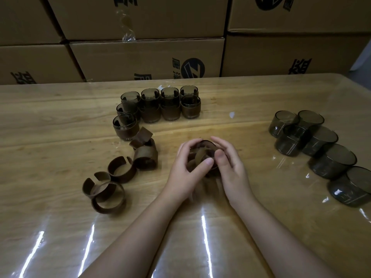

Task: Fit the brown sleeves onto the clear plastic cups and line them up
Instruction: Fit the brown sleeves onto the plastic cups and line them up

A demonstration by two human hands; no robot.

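Both hands [208, 167] around sleeved cup [206, 146]

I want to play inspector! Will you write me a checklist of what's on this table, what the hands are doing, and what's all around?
Surface: wooden table under a shiny clear cover.
Job's things: sleeved cups lined up at the back; bare cups grouped on the right; loose brown sleeves on the left; one cup with a sleeve in the hands.
Clutter: small white scrap on the table.
Grips: left hand and right hand both hold the cup and sleeve just above the table.
Cables: nothing seen.
Surroundings: stacked cardboard boxes behind the table.
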